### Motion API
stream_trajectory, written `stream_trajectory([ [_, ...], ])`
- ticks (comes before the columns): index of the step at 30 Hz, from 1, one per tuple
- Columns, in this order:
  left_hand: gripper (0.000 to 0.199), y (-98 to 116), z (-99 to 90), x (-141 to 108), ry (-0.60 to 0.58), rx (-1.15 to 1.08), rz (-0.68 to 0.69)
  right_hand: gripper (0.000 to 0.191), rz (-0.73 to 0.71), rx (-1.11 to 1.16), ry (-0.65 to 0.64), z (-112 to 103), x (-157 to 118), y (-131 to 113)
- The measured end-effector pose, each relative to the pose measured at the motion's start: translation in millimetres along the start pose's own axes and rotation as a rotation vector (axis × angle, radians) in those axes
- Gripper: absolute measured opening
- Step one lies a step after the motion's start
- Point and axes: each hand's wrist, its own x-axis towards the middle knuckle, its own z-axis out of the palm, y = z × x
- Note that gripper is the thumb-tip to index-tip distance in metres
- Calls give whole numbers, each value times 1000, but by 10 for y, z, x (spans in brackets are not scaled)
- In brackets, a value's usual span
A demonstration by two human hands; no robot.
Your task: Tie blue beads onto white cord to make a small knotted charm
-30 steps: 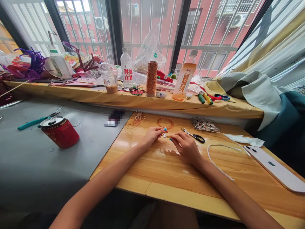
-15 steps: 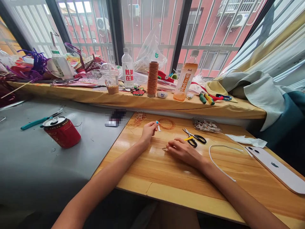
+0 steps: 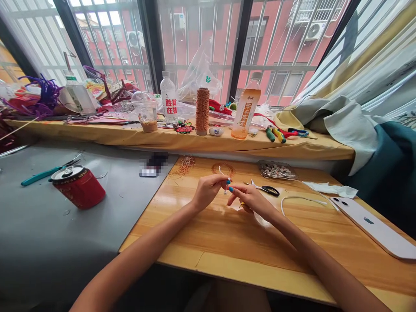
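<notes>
Above the wooden board (image 3: pixel 195 225), my left hand (image 3: pixel 209 189) pinches a short white cord (image 3: pixel 221 170), whose ends stick out above and below the fingertips. My right hand (image 3: pixel 248 198) meets it from the right, thumb and forefinger close to the cord. Its lower fingers are curled around a thin yellow tool (image 3: pixel 242 204), mostly hidden by the hand. Behind the hands lies a coil of copper-coloured wire (image 3: pixel 231 167). Black-handled scissors (image 3: pixel 269 190) rest just right of my right hand, partly covered by it.
A red can (image 3: pixel 81 188) and teal pliers (image 3: pixel 39 177) are on the grey surface at left. Rightward on the board are a plastic tray of small pieces (image 3: pixel 277 170), a white cord loop (image 3: pixel 286 200) and a phone (image 3: pixel 373 225). Bottles and a thread spool (image 3: pixel 202 112) line the sill.
My right hand has lifted from the board and moved up to my left hand, bringing the yellow tool along. The left hand has shifted slightly right and down. The view has shifted a little.
</notes>
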Motion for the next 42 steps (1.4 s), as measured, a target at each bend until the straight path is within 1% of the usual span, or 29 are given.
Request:
stream_trajectory([
  [3, 17, 57, 1, -22, -32, 45, 45, 47, 31, 91, -87, -3, -5, -21],
  [6, 17, 103, 13, -39, -44, 35, 73, 34, 33, 192, -126, -12, -16, -48],
  [9, 17, 124, 28, -40, -8, -26, 32, 20, 84, 297, -142, -28, -23, -65],
  [11, 17, 120, 36, -28, 57, -97, -39, 16, 116, 322, -123, -26, -18, -51],
  [14, 18, 86, 45, 0, 146, -190, -173, 17, 89, 276, -45, 14, 3, 10],
  [17, 20, 31, 55, 18, 139, -215, -259, 17, -14, 189, 42, 71, 25, 72],
  [19, 21, 1, 63, 17, 124, -182, -257, 19, -34, 168, 35, 87, 31, 82],
  [23, 22, 6, 71, -4, 80, -80, -191, 35, 71, 175, -69, 53, 24, 28],
  [25, 22, 32, 69, -13, 48, -63, -155, 38, 105, 163, -99, 31, 18, 0],
  [28, 22, 60, 62, -14, 45, -71, -136, 31, 129, 168, -110, 24, 18, -3],
  [34, 19, 101, 49, 14, 121, -189, -260, 15, 221, 225, -49, 38, 32, 41],
  [38, 20, 154, 65, -8, 135, -270, -302, 12, 209, 207, -30, 45, 38, 59],
  [42, 21, 155, 117, -69, 100, -294, -315, 14, 171, 107, 20, 72, 76, 152],
])
